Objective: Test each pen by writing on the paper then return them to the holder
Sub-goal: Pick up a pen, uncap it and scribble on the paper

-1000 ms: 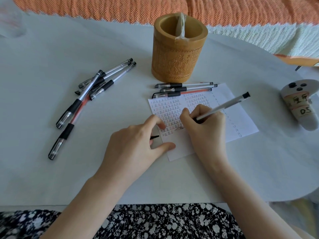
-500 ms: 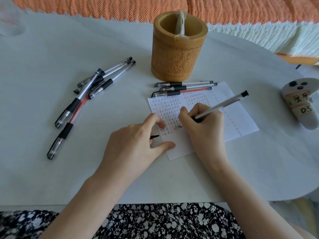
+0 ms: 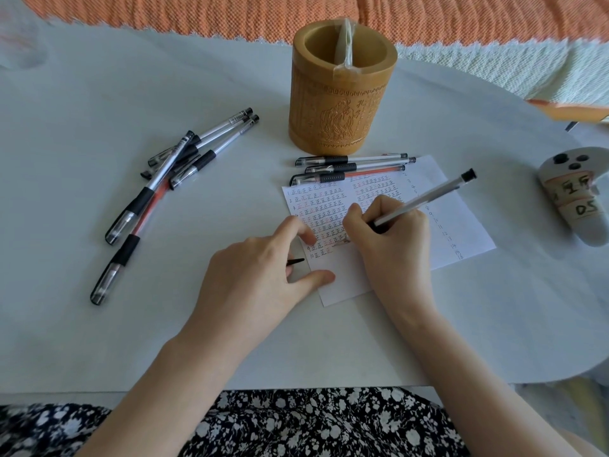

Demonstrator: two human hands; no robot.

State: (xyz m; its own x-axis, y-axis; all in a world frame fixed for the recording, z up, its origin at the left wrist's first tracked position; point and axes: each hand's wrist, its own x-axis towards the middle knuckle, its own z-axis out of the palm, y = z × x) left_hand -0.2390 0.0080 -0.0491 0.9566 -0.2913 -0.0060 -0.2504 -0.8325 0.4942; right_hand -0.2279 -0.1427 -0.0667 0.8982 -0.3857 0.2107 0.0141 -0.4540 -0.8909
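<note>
A white paper [image 3: 461, 225] with rows of small written marks lies in front of a carved bamboo holder [image 3: 339, 103]. My right hand [image 3: 395, 245] grips a clear uncapped pen [image 3: 428, 196] with its tip on the paper's lower rows. My left hand [image 3: 253, 285] presses the paper's left edge with forefinger and thumb. The black clip of a pen cap [image 3: 296, 261] pokes out from under its curled fingers. Three capped pens [image 3: 356, 166] lie side by side at the paper's top edge. Several more pens [image 3: 171, 179] lie in a loose pile to the left.
A grey controller [image 3: 573, 192] with taped labels lies at the right of the white table [image 3: 99, 94]. An orange and white blanket [image 3: 461, 18] runs along the far side. The holder has a strip of clear tape over its rim.
The pen in my right hand has shifted slightly over the same spot on the paper. My left hand has stayed in place.
</note>
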